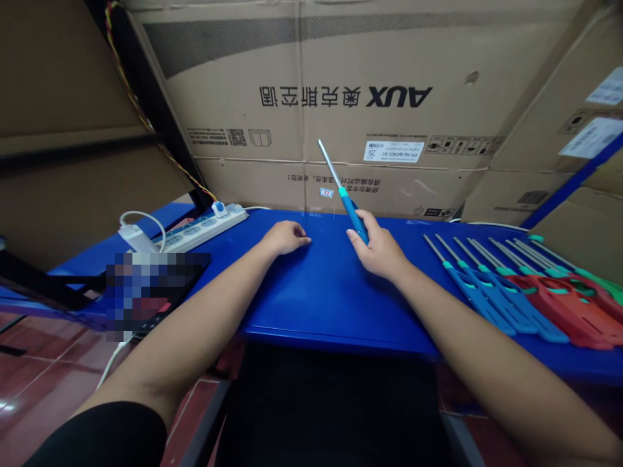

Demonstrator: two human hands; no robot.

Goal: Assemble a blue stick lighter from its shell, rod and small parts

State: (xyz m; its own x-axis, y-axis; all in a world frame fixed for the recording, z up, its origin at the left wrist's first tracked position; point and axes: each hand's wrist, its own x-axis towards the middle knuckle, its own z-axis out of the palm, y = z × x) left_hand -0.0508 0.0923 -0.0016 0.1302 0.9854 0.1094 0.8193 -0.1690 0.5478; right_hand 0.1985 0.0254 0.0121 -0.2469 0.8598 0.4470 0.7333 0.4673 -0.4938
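Above the blue tabletop [316, 292], my right grip [377, 250] closes around a blue-handled gas lighter [343, 194], its metal nozzle tilted up-left, while my left grip [285, 237] rests empty, fingers curled, on the surface.

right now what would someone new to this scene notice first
The right hand at mid-table holds a blue-handled long-nozzle lighter with its metal tube pointing up and away toward the cardboard boxes behind. To the right, a row of similar lighters, blue, red and green, lies side by side on the blue table. The left hand rests on the table, with a white power strip further left.
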